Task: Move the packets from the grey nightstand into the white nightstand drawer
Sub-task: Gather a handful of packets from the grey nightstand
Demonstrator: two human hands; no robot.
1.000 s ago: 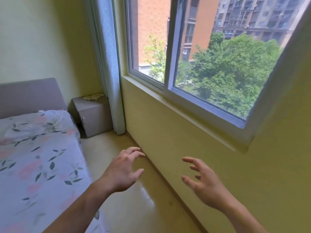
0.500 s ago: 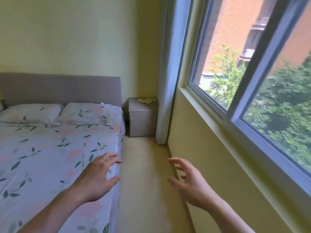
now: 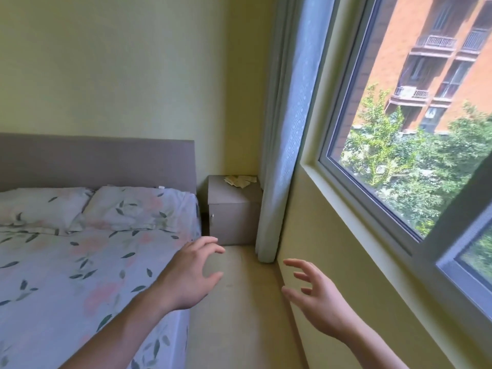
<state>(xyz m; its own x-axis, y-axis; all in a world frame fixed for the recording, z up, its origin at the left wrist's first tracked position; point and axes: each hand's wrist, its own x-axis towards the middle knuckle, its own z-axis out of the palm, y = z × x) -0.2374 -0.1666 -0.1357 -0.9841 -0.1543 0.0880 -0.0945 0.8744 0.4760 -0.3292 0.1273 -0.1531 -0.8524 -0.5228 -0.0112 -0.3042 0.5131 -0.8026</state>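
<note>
Far off, in the corner: grey nightstand (image 3: 234, 217), standing between bed (image 3: 80, 262) on the left and curtain (image 3: 287, 155) on the right. Packets (image 3: 240, 180): a loose pale heap on the nightstand's top, toward its right far side. Left hand (image 3: 190, 275): raised over the near bed edge, fingers spread and lightly bent, holding nothing. Right hand (image 3: 316, 296): raised near the wall under the window (image 3: 399, 155), fingers spread and relaxed, holding nothing. Both hands well apart from the packets. Pillows (image 3: 93, 209): two, against the headboard (image 3: 93, 161).
</note>
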